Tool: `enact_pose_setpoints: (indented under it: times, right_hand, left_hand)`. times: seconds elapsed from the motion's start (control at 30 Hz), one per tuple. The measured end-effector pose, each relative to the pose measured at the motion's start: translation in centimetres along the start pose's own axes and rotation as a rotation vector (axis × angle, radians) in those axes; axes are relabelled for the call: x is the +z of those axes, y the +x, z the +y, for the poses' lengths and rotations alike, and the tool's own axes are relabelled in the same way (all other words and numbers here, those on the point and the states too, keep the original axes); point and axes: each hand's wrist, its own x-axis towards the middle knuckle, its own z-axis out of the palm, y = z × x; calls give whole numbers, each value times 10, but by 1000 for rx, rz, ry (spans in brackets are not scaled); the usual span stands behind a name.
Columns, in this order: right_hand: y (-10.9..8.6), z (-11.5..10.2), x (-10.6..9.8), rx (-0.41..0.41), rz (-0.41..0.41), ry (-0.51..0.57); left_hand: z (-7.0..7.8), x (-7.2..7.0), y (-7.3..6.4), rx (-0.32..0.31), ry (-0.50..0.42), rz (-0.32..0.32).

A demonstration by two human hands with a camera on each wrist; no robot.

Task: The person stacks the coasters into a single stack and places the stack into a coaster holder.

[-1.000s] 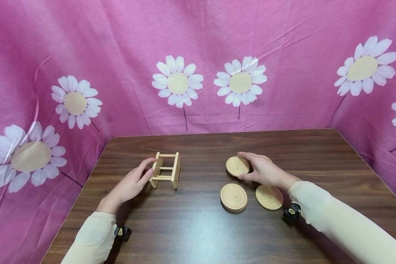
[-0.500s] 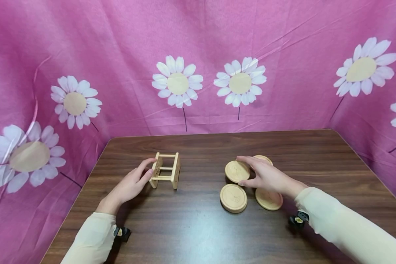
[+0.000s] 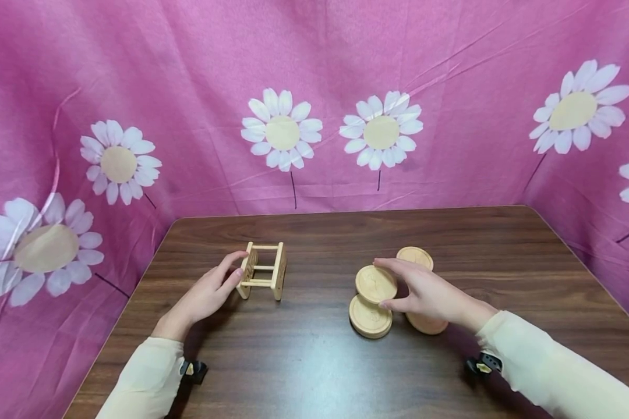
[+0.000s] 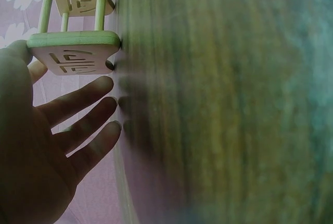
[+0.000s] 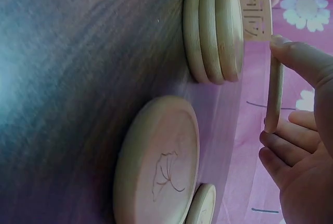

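Note:
My right hand (image 3: 424, 290) pinches a round wooden coaster (image 3: 374, 283) between thumb and fingers. In the right wrist view this coaster (image 5: 274, 91) hangs level above a stack of coasters (image 5: 213, 34), with a gap between. From the head view it covers the far part of that stack (image 3: 369, 320). My left hand (image 3: 204, 297) touches the left side panel of a small wooden rack (image 3: 264, 267) with thumb and forefinger. Beside the rack (image 4: 75, 52) in the left wrist view, the other three fingers (image 4: 86, 130) stretch out straight, spread apart, towards the table.
Two more places with coasters lie right of the stack: a far coaster (image 3: 416, 255) and a near coaster (image 3: 428, 325), partly hidden by my right hand. A leaf is engraved on the near coaster (image 5: 169, 177). Pink flowered cloth (image 3: 325, 58) surrounds the brown wooden table (image 3: 304, 361).
My right hand has brought the held coaster towards me, from behind the stack to over its far part. The far coaster shows more fully. My left hand and the rack have stayed put.

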Motion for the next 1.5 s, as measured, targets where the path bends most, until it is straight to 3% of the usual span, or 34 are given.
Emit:
enact_pose_setpoints:
  times: [0.23,0.53,1.03,1.5]
  right_hand:
    - [-5,-10,0,-11,-3,-7]
    - [-11,-16,3,10,0,90]
    - [-18,-21,13,-97,39,4]
    - [-25,-26,22,-21,14,-93]
  left_hand:
    - [2,-1,-1,-1,-11,4]
    - [1,-1,-1,-5,-15,7]
    - [1,0,-1,-8,-14,4]
    - [4,-1,-2,-10,-9,5]
